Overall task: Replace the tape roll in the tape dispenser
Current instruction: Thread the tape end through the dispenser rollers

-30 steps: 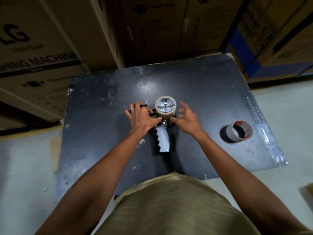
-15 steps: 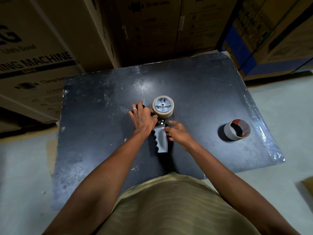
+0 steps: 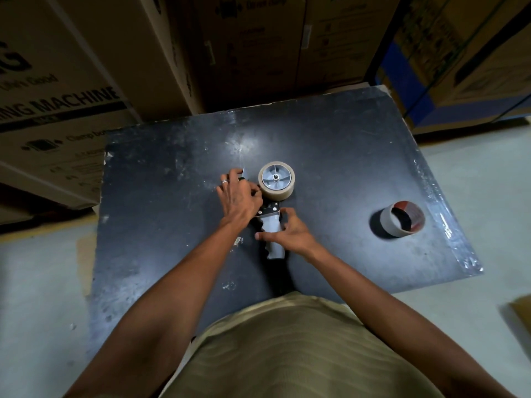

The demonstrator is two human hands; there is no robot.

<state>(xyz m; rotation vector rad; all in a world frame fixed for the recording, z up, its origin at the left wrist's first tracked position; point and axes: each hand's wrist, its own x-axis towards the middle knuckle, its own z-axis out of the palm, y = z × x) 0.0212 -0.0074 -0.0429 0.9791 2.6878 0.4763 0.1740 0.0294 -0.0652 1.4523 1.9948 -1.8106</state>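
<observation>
A tape dispenser lies flat on the black table, its grey ribbed handle pointing toward me. A tan tape roll sits on its grey wheel hub. My left hand covers the dispenser's front end left of the roll, fingers bent over it near the blade. My right hand grips the handle, thumb across its top. An empty cardboard tape core with a red inner lining stands apart at the right.
Large cardboard boxes stand stacked behind and left of the table. More boxes with blue bands are at the back right. Pale concrete floor surrounds the table. The table's right edge is wrapped in clear plastic.
My right hand came down from beside the roll and closed on the handle. My left hand slid forward over the dispenser's front end. The empty core stayed put.
</observation>
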